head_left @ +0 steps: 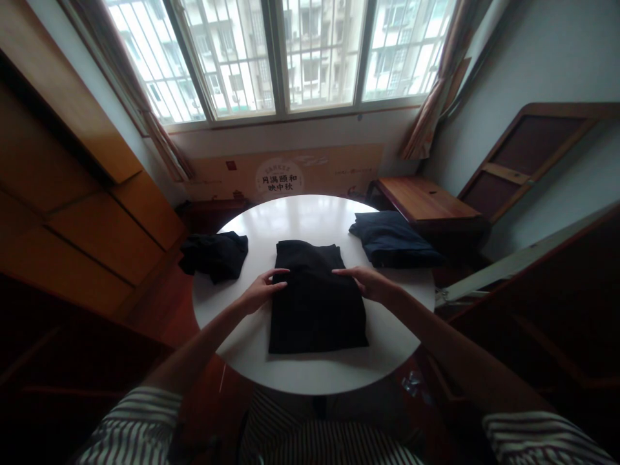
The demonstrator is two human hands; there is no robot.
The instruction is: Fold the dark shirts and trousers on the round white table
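Observation:
A folded black garment point(317, 310) lies on the white round table point(310, 216) in front of me; its exact kind does not show. At its left edge, my left hand point(261, 290) holds the cloth, with thumb and forefinger over the top. My right hand point(372, 283) grips the right edge, its forefinger stretched over the cloth and its other fingers partly hidden at the side. To the left sits a crumpled black cloth point(216, 255). A stack of folded dark navy clothing point(394, 239) rests at the table's back right, beyond my right hand.
Behind the table, a printed banner point(334, 165) runs below a barred window point(320, 55). A low wooden table point(426, 197) stands at the back right, near a leaning wooden frame point(513, 161). Wooden cabinets point(97, 239) line the left side.

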